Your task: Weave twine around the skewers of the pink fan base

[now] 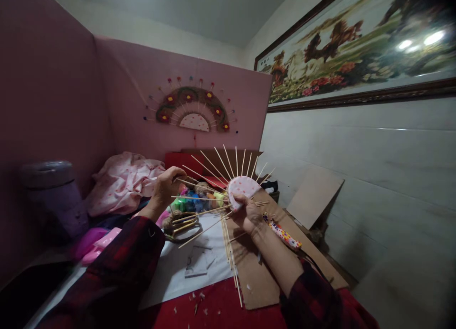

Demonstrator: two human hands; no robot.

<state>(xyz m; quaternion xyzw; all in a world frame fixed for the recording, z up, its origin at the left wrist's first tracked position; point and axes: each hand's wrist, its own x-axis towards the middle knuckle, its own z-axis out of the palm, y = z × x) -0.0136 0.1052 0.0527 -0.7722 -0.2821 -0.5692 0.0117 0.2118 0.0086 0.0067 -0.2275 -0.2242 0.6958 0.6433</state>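
My right hand [248, 216] closes round the base of the half-disc [242, 185], held above the surface [217, 305] so its spokes fan free. My left hand [166, 185] pinches one stick [199, 186], pointed at the disc's edge.

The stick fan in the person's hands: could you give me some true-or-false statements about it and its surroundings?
The right hand holds the half-round dotted piece, sticks fanning from it. True.
The left hand lies flat and empty. False: it grips a stick at the fan's side.
A finished fan ornament hangs on the pink wall. True.
The loose sticks stand upright in a jar. False: they lie flat along the edge of the cardboard.
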